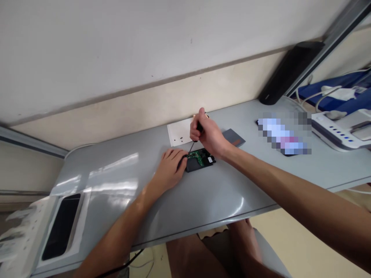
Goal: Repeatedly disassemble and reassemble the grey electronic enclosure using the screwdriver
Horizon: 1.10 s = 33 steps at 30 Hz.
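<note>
A small black device [199, 160] with an exposed green circuit board lies open on the grey table [116, 181]. My left hand [169, 168] rests on the table with its fingers pressed against the device's left end, steadying it. My right hand [207, 133] is closed round the black handle of a thin screwdriver [194, 139], held upright, with its tip down at the board's left edge. A white sheet [179, 131] with a few tiny dark screws lies just behind the device.
A grey cover plate [233, 137] lies right of my right hand. A blurred-out item [284, 133] and a white power strip [339, 129] sit far right; a black bar [290, 71] leans on the wall. A dark phone [62, 226] sits front left.
</note>
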Tool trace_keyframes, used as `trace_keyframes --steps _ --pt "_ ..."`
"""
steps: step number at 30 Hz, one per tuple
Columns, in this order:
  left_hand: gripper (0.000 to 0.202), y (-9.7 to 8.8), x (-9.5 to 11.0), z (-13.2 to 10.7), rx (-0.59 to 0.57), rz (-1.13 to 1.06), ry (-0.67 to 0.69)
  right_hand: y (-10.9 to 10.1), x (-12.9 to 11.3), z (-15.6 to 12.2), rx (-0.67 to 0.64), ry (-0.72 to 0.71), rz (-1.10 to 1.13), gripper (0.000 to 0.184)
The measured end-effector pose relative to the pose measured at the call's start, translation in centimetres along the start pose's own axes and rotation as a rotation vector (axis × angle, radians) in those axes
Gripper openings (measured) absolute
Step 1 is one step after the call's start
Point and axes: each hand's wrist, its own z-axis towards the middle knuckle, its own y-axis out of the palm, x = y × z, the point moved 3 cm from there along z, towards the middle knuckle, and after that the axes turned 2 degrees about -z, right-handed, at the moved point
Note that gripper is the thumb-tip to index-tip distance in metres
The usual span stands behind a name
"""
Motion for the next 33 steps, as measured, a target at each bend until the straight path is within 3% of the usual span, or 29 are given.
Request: trace_keyframes --steps 4,12,20,27,30,33 --pt "0.031 -0.1 0.2 0.0 -0.007 -0.001 0.003 -0.6 -0.4 -0.4 -0.034 0.064 0.08 0.047" --pt "0.031 -0.1 0.1 0.1 -0.003 0.0 0.001 -0.7 -0.6 -0.7 0.037 -0.005 -0.116 0.069" --pt "0.032 -0.2 0.2 0.0 -0.002 0.0 0.007 -0.2 0.0 0.0 -0.035 0.014 0.075 0.045" --pt "0.032 -0.1 0.2 -0.1 -0.01 0.0 -0.001 -0.3 0.1 -0.2 0.013 0.022 -0.057 0.068" --pt "0.032 -0.2 0.2 -0.1 -0.009 -0.002 -0.006 -0.2 -0.3 -0.3 0.04 0.0 -0.1 0.067" --pt "0.031 -0.2 0.2 0.0 -0.023 -0.003 -0.008 -0.3 -0.3 -0.2 0.03 0.016 -0.008 0.055"
